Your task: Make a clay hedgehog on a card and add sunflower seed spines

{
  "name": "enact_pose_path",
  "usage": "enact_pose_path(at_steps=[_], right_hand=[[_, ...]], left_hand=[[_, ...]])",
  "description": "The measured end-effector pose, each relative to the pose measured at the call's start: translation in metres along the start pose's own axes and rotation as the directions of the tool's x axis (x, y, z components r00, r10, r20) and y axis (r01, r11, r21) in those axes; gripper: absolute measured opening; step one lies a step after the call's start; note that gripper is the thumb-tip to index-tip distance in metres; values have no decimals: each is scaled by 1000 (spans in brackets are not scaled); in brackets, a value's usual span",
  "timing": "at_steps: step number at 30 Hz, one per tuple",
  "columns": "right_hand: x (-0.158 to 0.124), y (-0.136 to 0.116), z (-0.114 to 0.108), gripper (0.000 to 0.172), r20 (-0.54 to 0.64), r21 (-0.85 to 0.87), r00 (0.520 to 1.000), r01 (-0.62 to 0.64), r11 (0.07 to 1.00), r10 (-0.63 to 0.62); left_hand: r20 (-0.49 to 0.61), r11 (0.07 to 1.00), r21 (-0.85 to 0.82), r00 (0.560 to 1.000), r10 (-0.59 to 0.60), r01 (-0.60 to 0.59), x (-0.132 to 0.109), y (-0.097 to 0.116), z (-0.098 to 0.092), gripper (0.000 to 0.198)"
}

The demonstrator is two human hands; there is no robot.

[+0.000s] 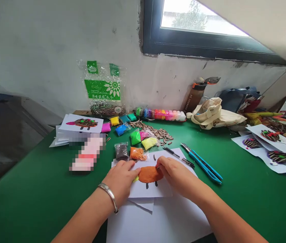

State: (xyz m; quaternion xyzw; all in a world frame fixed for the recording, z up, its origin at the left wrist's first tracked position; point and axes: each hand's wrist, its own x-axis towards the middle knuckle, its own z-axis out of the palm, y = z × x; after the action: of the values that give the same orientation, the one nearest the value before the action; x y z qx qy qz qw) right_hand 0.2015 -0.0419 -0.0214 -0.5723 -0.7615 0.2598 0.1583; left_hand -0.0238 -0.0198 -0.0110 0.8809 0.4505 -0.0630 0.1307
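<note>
An orange clay oval (149, 174) lies flat on a white paper card (145, 193), with two small dark leg shapes below it and a bit of yellow clay at its left end. My left hand (122, 177), a silver bangle on its wrist, rests on the card with its fingers apart, the thumb at the oval's left edge. Over the oval's right end, my right hand (174, 172) pinches a sunflower seed (158, 167), mostly hidden by the fingertips. One loose seed (154, 157) lies just above the oval.
Bagged clay (138, 153), a seed pile (162, 133) and a sealed seed bag (102, 89) stand behind. A pen (178, 156) and blue cutter (204, 163) lie right. Finished cards (82, 124) are stacked left, others (281, 157) far right. A bottle (195, 96) leans by the wall.
</note>
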Motion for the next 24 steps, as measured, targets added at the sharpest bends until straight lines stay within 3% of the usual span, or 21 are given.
enact_pose_path(at_steps=[6, 19, 21, 24], right_hand=[[4, 5, 1, 17, -41, 42, 999, -3, 999, 5], [6, 8, 6, 18, -63, 67, 998, -23, 997, 28], [7, 7, 6, 19, -112, 70, 994, -10, 997, 18], [8, 3, 8, 19, -277, 98, 961, 35, 995, -7]], left_hand=[[-25, 1000, 13, 999, -20, 21, 2, 1, 3, 67], [-35, 1000, 21, 999, -19, 20, 4, 0, 3, 59], [-16, 1000, -13, 1000, -8, 8, 3, -2, 1, 59], [3, 997, -75, 1000, -11, 12, 1, -9, -2, 59]])
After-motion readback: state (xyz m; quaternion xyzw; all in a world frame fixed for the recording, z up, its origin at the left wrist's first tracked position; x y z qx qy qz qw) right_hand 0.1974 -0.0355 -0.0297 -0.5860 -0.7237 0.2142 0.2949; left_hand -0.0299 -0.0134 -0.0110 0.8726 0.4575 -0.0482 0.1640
